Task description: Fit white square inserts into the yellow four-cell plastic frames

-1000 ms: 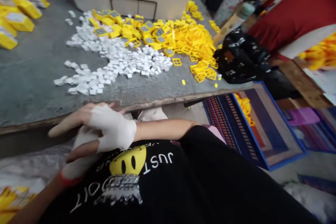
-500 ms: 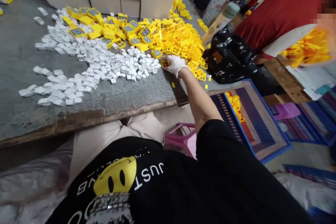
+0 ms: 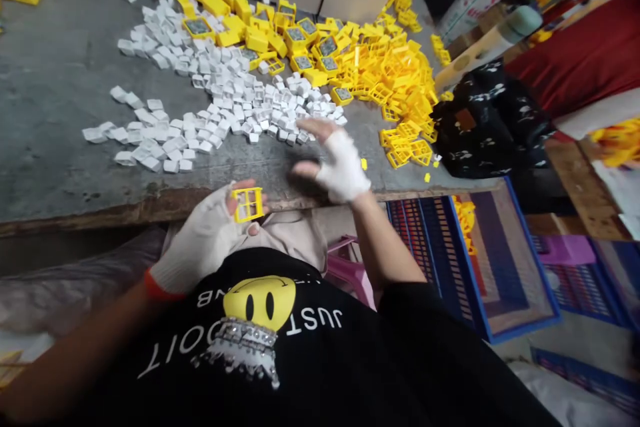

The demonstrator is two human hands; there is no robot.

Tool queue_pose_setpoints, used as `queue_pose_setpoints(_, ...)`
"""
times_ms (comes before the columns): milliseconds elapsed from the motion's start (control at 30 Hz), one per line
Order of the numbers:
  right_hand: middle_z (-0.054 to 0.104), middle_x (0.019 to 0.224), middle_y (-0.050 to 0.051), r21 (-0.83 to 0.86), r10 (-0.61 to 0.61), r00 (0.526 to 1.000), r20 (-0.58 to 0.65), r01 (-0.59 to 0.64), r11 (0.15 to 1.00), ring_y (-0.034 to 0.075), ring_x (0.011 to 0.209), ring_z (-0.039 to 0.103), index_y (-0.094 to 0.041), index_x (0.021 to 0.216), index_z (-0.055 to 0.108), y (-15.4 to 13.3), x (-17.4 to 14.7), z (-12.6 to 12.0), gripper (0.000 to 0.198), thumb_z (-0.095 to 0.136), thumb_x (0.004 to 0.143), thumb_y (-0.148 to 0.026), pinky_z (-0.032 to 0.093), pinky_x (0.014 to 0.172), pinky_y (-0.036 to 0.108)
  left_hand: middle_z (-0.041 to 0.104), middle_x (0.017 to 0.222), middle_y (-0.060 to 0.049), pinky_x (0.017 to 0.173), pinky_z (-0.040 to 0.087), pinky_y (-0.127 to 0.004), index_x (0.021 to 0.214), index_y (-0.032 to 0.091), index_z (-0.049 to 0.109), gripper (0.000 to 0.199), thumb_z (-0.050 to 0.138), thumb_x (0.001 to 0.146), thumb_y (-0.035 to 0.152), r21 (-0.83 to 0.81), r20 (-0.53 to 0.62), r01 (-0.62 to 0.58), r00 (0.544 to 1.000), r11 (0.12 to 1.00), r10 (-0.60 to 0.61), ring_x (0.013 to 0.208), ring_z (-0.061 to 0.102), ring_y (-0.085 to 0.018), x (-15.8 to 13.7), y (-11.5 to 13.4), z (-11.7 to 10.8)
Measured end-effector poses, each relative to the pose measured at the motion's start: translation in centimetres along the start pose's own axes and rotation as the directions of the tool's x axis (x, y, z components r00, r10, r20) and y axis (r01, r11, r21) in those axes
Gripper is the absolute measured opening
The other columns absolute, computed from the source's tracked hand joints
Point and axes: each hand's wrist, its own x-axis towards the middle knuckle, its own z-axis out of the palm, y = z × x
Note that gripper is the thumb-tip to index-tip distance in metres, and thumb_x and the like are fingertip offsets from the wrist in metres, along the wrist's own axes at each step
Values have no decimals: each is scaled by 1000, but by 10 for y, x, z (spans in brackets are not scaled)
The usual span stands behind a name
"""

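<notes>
Yellow frame [image 3: 248,204] being pinched in gloved left hand [image 3: 203,240] at table edge [image 3: 100,210], right hand [image 3: 339,163] being held wide, fingers spread, nr white blocks [image 3: 225,110].

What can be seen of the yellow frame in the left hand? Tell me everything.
The yellow frame is a small, roughly square piece of what looks like bright moulded plastic, with thin bars dividing it into open windows. It looks whole and holds no insert. The left hand, in a white fingerless glove, pinches it by its left edge between bare fingertips, face toward the camera, slightly tilted. It hangs just off the near edge of the grey table, touching nothing else.
</notes>
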Motion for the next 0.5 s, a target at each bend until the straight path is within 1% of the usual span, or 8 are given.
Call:
queue_pose_setpoints(67,53,198,20,-174,316,949,4,-310,934,57,174,55,-31,193,55,20,24,-11,100,86,108,-75,53,137,79,88,118,-8,76,71,-26,132,25,90,41,105,95,33,17,-88,-7,996,1000,8,97,82,-22,-2,7,-7)
queue_pose_setpoints(100,45,204,20,-239,403,915,30,-385,891,58,179,49,-30,195,51,24,33,-12,103,90,108,-67,52,140,79,88,120,-9,77,71,-27,135,25,89,40,102,98,32,38,-110,-7,994,999,11,99,83,-23,-2,11,-9)
queue_pose_setpoints(133,38,207,20,-281,433,899,72,-398,873,57,183,44,-29,197,47,23,41,-11,107,94,107,-62,50,142,77,88,122,-10,77,72,-28,137,24,88,38,97,102,32,65,-121,-10,992,998,18,99,83,-23,-1,16,-9)
queue_pose_setpoints(200,32,210,17,-295,353,922,158,-297,908,54,188,37,-32,198,45,14,50,0,108,96,106,-57,48,145,73,88,124,-11,75,72,-30,142,24,85,35,89,108,30,125,-112,-18,993,992,32,99,84,-25,6,24,-3)
queue_pose_setpoints(267,34,210,15,-269,214,956,201,-156,950,54,188,35,-36,196,49,9,53,11,103,94,108,-63,47,144,73,87,127,-12,74,72,-31,148,24,83,35,80,114,28,170,-92,-10,995,985,26,101,85,-27,20,32,8)
queue_pose_setpoints(333,37,208,15,-245,129,970,207,-76,967,55,187,35,-38,194,52,20,53,12,101,91,107,-71,45,144,74,86,129,-13,74,70,-31,149,24,81,33,73,117,24,183,-105,-6,994,983,25,104,86,-28,38,40,20)
queue_pose_setpoints(433,39,207,18,-234,159,976,151,-121,965,58,184,37,-36,193,54,55,43,-3,107,87,104,-84,42,142,79,84,137,-14,73,68,-33,144,22,77,28,71,117,20,183,-156,-69,983,981,98,104,85,-28,65,50,32)
queue_pose_setpoints(500,44,204,19,-207,199,976,87,-178,962,58,181,39,-34,191,56,72,31,-12,103,80,106,-87,42,140,82,82,143,-14,77,69,-35,147,22,75,30,70,118,19,199,-167,-121,974,972,156,107,85,-28,75,53,35)
